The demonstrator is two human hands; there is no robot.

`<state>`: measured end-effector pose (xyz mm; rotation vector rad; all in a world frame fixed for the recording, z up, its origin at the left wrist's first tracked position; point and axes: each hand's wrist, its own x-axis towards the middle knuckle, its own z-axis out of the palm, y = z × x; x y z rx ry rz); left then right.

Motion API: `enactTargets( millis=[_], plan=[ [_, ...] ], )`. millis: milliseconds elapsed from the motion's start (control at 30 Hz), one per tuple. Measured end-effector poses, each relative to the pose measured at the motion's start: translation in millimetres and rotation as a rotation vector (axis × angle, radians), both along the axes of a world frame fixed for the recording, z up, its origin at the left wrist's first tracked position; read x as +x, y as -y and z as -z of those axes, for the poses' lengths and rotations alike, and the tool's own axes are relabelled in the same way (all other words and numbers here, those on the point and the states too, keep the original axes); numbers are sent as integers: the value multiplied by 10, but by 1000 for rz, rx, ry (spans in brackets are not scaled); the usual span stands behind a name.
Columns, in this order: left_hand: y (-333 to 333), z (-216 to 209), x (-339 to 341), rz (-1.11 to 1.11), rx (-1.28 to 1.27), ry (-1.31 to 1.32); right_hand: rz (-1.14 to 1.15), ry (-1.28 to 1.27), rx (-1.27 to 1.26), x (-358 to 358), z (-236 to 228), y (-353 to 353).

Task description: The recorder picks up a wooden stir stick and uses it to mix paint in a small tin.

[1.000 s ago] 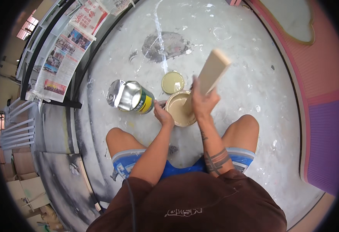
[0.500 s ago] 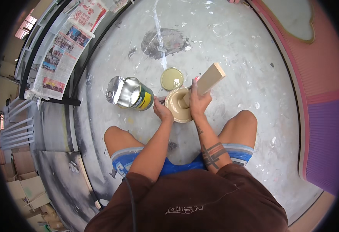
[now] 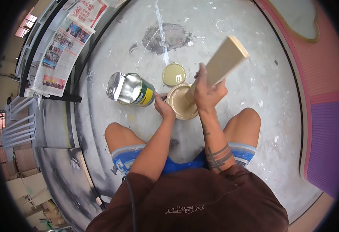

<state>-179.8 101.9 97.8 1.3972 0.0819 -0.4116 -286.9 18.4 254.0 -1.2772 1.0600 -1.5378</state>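
Note:
An open can of beige paint point(image 3: 178, 101) stands on the floor in front of me, its rim point(image 3: 184, 117) smeared with paint. My left hand point(image 3: 165, 108) grips the can's left side. A flat wooden board point(image 3: 227, 60) is in my right hand point(image 3: 211, 92), fingers wrapped round it. Its lower end dips into the paint, and its upper end leans up and to the right. Just behind the can lies a round lid point(image 3: 174, 74) with wet beige marks. Left of my left hand, a green and yellow tin point(image 3: 144, 94) lies tipped, its silvery inside showing and its top folded back.
The grey floor point(image 3: 250, 81) is spotted with paint and has a dark patch farther off. A rack draped with newspaper point(image 3: 57, 58) stands at left, above a board point(image 3: 65, 174). Pink and purple panels point(image 3: 327, 116) curve along the right.
My right hand has moved up and to the right, raising the board, so more of it stands above the can. My left hand has stayed on the can.

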Motion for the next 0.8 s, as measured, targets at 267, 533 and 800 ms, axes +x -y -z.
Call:
enactTargets(
  millis=[267,533,800],
  plan=[
    [-19,29,29,-36,31,-11,-80,-183,-20,22,74,-24],
    [38,-40,16,-20,22,-57,-73,-114,7,81,507,-37],
    [46,-32,-77,-20,75,-13,11,45,147,93,872,-69]
  ],
)
